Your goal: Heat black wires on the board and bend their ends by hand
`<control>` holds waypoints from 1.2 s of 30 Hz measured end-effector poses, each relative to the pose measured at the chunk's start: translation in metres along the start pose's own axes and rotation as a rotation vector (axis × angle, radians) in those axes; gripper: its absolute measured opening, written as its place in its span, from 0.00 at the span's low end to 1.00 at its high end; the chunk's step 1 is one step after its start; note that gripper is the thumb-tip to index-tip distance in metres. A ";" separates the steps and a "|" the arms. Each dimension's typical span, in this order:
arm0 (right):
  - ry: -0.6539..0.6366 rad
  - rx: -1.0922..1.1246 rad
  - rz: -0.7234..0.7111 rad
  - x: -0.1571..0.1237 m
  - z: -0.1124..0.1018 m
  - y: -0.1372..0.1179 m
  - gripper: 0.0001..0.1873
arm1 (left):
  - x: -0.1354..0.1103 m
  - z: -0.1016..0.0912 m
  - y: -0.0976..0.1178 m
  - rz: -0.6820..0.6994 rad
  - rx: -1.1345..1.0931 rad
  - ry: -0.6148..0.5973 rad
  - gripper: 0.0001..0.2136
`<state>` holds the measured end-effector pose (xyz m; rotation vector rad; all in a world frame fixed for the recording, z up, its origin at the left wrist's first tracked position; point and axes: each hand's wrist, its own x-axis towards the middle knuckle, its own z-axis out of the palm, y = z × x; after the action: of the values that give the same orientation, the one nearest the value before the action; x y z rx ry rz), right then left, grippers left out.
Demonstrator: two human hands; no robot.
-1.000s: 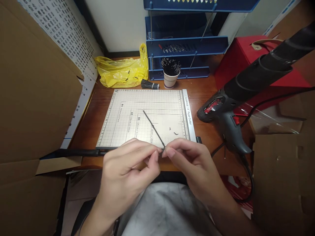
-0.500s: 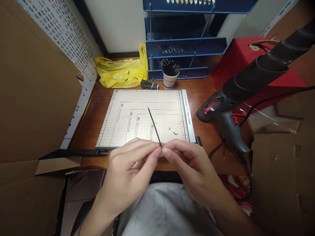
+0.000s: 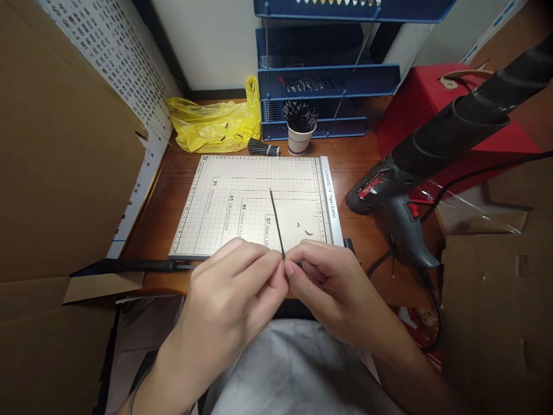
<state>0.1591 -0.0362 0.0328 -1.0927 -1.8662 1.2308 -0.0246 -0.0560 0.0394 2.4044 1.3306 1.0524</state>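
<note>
Pinched at its near end between both hands is a thin black wire (image 3: 277, 222), its far end pointing away and slightly left above the paper cutter (image 3: 194, 230). My left hand (image 3: 239, 285) is closed, thumb and fingertips pressed together at the wire's near end. From the other side my right hand (image 3: 326, 282) pinches the same spot with thumb and forefinger. The very end of the wire is hidden by the fingertips. Two small dark scraps (image 3: 308, 233) lie on the cutter's board to the right of the wire.
Behind the cutter stand a paper cup (image 3: 299, 142) full of black wires, a tied wire bundle (image 3: 263, 148) and a yellow plastic bag (image 3: 207, 129). A heat gun (image 3: 401, 202) is at the right, before a red box (image 3: 415, 95). Blue shelves (image 3: 328, 80) rise at the back.
The wire has swung to a more upright angle, its far end shifting right. My left hand has rolled over slightly, its thumb now more tucked; the right hand has barely moved.
</note>
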 end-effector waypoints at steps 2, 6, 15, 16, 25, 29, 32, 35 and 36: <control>0.007 0.052 0.028 0.001 0.002 0.002 0.13 | 0.000 0.002 0.002 -0.045 -0.013 0.030 0.06; -0.027 0.333 0.197 0.003 0.008 0.005 0.11 | 0.002 0.005 0.004 -0.141 -0.060 0.071 0.07; -0.071 0.825 0.417 0.010 0.004 0.014 0.07 | 0.005 0.006 -0.002 -0.232 -0.221 -0.014 0.07; -0.086 0.870 0.443 0.010 0.003 0.015 0.08 | 0.005 0.007 -0.003 -0.225 -0.222 -0.013 0.07; 0.000 0.601 0.280 0.007 0.003 0.008 0.08 | 0.003 0.012 -0.001 -0.276 -0.267 0.005 0.07; -0.032 0.478 0.193 0.006 0.002 0.003 0.12 | 0.004 0.010 -0.002 -0.374 -0.370 -0.020 0.07; -0.059 0.448 0.172 0.007 0.002 0.004 0.13 | 0.002 0.011 -0.003 -0.397 -0.374 -0.009 0.09; -0.066 0.449 0.238 0.007 0.003 0.006 0.12 | -0.003 0.015 -0.004 -0.288 -0.255 0.034 0.08; -0.074 0.454 0.264 0.007 0.003 0.008 0.12 | -0.005 0.017 -0.004 -0.229 -0.200 0.049 0.07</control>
<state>0.1558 -0.0295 0.0252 -1.0670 -1.4167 1.7609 -0.0181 -0.0547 0.0227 2.0410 1.4032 1.1273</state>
